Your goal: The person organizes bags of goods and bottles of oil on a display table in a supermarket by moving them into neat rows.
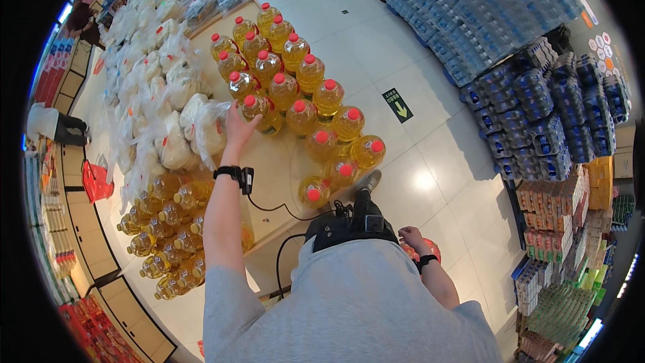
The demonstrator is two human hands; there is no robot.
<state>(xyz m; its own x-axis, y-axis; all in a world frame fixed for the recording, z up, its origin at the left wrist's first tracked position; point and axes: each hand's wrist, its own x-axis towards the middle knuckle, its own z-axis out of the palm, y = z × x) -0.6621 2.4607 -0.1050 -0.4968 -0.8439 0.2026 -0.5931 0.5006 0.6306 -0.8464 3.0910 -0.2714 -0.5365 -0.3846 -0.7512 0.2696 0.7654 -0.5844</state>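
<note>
My left hand (pixel 242 123) reaches forward, its spread fingers against a red-capped bottle of yellow cooking oil (pixel 262 115); whether it grips the bottle cannot be told. That bottle stands at the near left edge of a block of like bottles (pixel 282 88) in rows. A further red-capped bottle (pixel 314 192) stands close to my legs. Left of my hand lie white filled plastic bags (pixel 194 126) in a pile. Down by my right hip hangs my right hand (pixel 410 237), fingers curled, beside a red thing partly hidden behind the wrist. What it holds, if anything, is unclear.
Yellow-capped oil bottles (pixel 174 214) stand below my left arm. A red basket (pixel 98 181) is on the floor at left. Wrapped water packs (pixel 468 15) and dark drink packs (pixel 534 111) are stacked at right. A cable runs from my left wrist device. People stand at far left.
</note>
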